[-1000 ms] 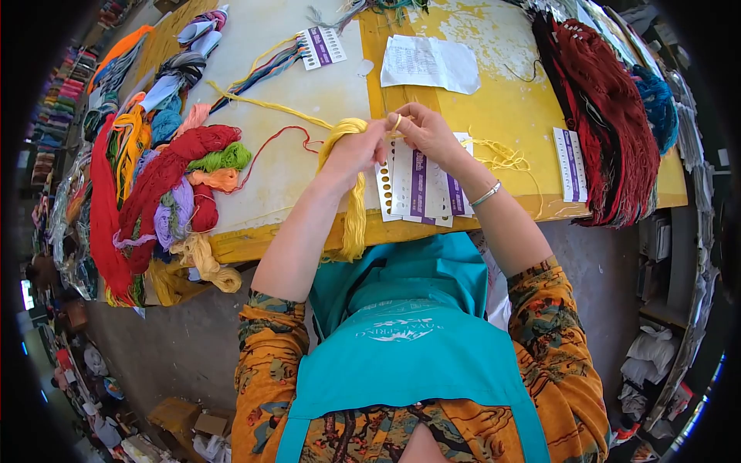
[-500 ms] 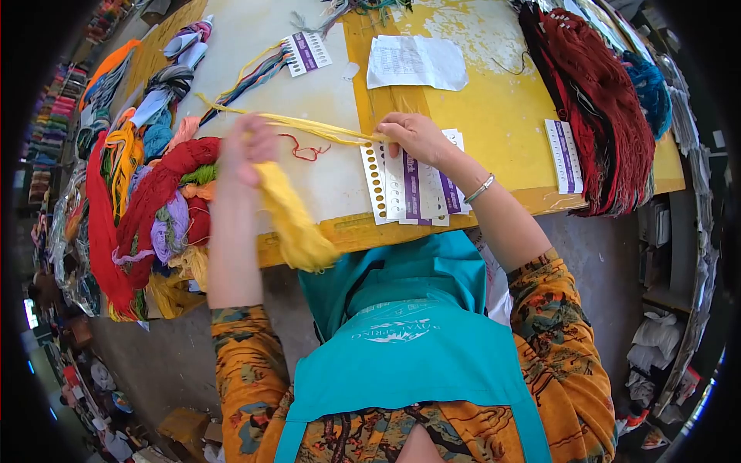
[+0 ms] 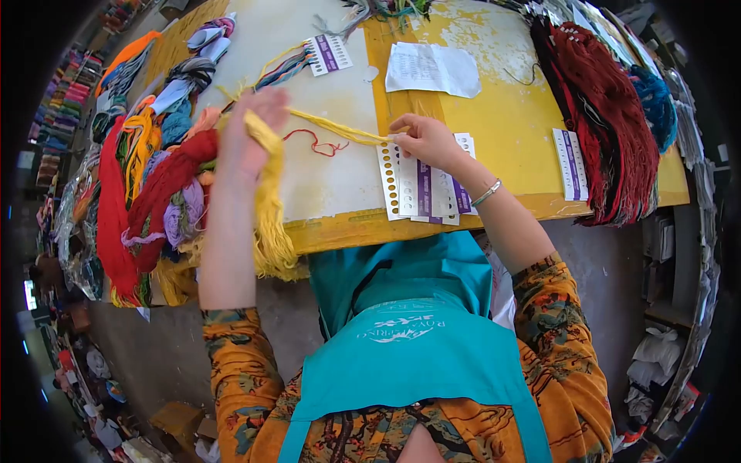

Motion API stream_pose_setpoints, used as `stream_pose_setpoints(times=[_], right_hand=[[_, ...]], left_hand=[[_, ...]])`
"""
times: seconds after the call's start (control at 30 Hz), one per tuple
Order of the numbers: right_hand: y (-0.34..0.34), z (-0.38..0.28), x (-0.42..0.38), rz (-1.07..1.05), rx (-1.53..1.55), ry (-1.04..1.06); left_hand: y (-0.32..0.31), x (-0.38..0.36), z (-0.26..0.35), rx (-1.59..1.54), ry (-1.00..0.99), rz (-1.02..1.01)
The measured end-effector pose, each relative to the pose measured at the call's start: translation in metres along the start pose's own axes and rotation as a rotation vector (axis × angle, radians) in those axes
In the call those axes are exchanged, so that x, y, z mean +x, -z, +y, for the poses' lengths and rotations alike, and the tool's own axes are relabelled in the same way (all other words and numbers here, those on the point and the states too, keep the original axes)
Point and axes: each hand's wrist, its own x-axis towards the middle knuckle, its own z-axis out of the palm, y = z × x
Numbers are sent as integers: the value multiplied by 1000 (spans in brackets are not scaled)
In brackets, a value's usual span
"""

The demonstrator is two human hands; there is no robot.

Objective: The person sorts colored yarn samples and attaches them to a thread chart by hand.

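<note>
A hank of yellow embroidery thread (image 3: 270, 224) hangs from my left hand (image 3: 258, 131), looped near the thumb, its loose end falling past the table edge. The fingers of that hand are partly blurred. From there several yellow strands (image 3: 340, 126) run taut across the table to my right hand (image 3: 426, 143), which pinches them at the top of a white card with punched holes (image 3: 388, 185). This card lies on several overlapping white and purple thread cards (image 3: 424, 193) at the table's front edge.
Mixed coloured hanks (image 3: 166, 185) are heaped at the left. A dark red bundle (image 3: 610, 108) lies at the right beside another punched card (image 3: 570, 163). Further back are a paper sheet (image 3: 432, 69) and a card with threads attached (image 3: 330, 54). A red thread scrap (image 3: 316, 144) lies mid-table.
My left hand has turned and its fingers have loosened from a fist, with the yellow hank now draped over it. My right hand keeps its pinch at the card. The camera view has shifted slightly.
</note>
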Motion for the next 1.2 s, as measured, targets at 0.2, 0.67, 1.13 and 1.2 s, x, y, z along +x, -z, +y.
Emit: stream_pose_setpoints(times=[0.2,0.67,1.13,1.2], right_hand=[[-21,-70,-35,139,482,294],[-29,-72,-75,-51,1205,18],[-56,-79,-84,38,1043,54],[-54,-72,-82,44,1108,39]], left_hand=[[-75,-79,-51,-240,178,-287],[-83,-112,-76,-105,172,-246],[-85,-115,-94,-15,152,-318],[-81,-115,-94,-25,180,-314]])
